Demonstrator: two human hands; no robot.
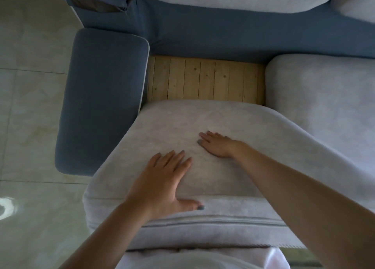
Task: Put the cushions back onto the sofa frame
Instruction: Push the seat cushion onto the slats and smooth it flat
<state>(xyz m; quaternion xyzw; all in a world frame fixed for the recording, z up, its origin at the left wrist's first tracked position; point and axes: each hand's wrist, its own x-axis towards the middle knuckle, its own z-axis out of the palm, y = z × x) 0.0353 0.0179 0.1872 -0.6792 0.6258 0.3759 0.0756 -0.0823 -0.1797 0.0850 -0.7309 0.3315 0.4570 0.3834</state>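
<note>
- Cushion (pixel 182 122) looks big. Where is it?
- It lies on the seat of the sofa frame (pixel 203 39), between the blue armrest (pixel 103 98) and the other cushion (pixel 316 98). It is not all the way in. Wooden slats (pixel 205 80) show behind it.
- What are the hands doing?
- Both lie flat on top. The left hand (pixel 164 179) is near the front edge, with its thumb over that edge. The right hand (pixel 218 145) is farther in. No grip is clamped on anything; the fingers are straight.
- Is it heavy?
- I think it is bulky but not very heavy. It looks soft and thick, so it should squash, not break. The cloth looks fuzzy, so flat palms should not slip.
- Where should you hold it?
- Push on the front edge, or press on top and slide it back.
</note>
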